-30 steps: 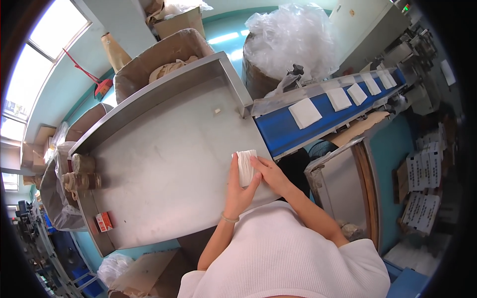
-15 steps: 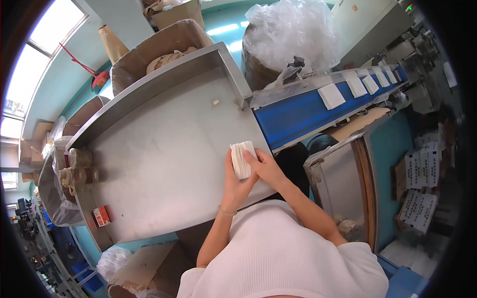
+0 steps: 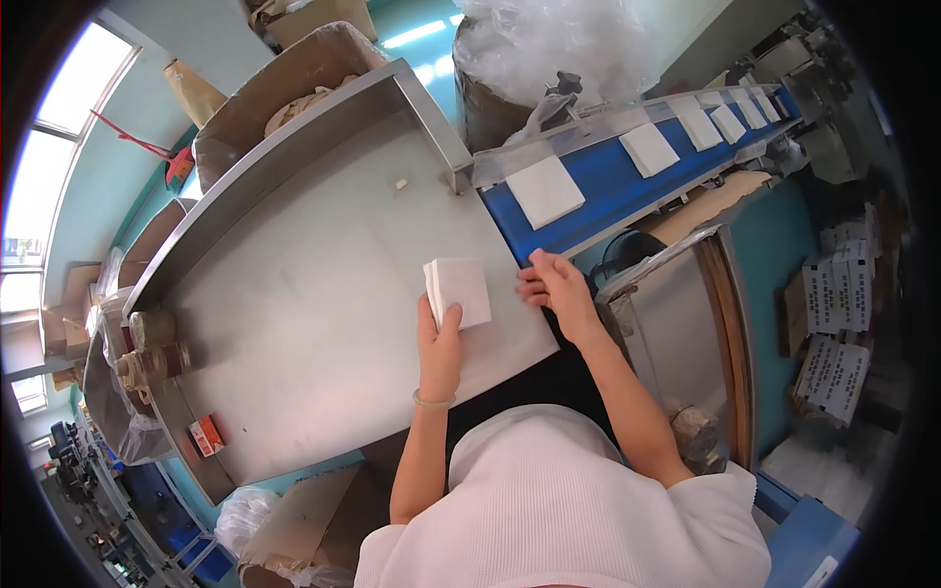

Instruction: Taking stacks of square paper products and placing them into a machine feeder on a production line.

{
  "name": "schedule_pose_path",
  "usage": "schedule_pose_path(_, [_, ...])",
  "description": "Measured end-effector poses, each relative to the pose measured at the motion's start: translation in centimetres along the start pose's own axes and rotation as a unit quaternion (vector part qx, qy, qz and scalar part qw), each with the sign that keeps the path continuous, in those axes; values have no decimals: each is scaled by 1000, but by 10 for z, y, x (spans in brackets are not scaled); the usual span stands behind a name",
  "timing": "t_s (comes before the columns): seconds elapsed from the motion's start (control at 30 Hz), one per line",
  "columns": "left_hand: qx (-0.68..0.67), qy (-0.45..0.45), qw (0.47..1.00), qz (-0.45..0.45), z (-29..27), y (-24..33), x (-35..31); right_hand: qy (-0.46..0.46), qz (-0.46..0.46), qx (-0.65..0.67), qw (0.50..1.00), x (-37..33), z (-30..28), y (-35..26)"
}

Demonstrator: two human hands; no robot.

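My left hand (image 3: 439,348) grips a small stack of white paper napkins (image 3: 463,292) by its lower left edge, thumb across the front face. The stack is held tilted over the metal table (image 3: 323,294), its layered edge turned to the left. Apart from the stack, my right hand (image 3: 564,294) is in the air by the table's right edge, near the belt's end, with fingers loosely bent and nothing in them. Beyond it, a flat white napkin stack (image 3: 545,191) lies at the near end of the blue conveyor belt (image 3: 598,176).
More white napkin stacks (image 3: 649,150) sit in a row along the belt. Raised metal walls edge the table's far and left sides. An orange-and-white box (image 3: 206,435) and rolls of brown tape (image 3: 157,363) lie at the left. Cardboard boxes and a large plastic-filled bin (image 3: 490,108) stand behind.
My right hand has let go of the napkins and moved right toward the belt. The left hand holds them alone, turned more face-on. Napkin stacks on the belt have moved nearer.
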State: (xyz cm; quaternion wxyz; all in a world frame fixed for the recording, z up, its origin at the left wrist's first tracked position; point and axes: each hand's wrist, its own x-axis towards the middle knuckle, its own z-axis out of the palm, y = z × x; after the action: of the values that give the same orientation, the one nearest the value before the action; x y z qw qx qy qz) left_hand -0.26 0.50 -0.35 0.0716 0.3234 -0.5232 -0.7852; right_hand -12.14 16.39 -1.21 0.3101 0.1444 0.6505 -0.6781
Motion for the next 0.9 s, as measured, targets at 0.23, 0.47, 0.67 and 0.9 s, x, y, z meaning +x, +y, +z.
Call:
schedule_pose_path(0.23, [-42, -37, 993, -104, 5, -1, 2, -70, 29, 65, 995, 8, 4, 15])
schedule_pose_path(0.47, [91, -61, 994, -21, 69, -19, -30, -18, -85, 79, 993, -33, -38, 12])
schedule_pose_path(0.67, [187, -197, 934, 231, 163, -62, -99, 126, -393, -214, 886, -201, -113, 21])
schedule_pose_path(0.9, [463, -591, 523, 403, 265, -108, -219, 456, -258, -258, 812, -384, -265, 91])
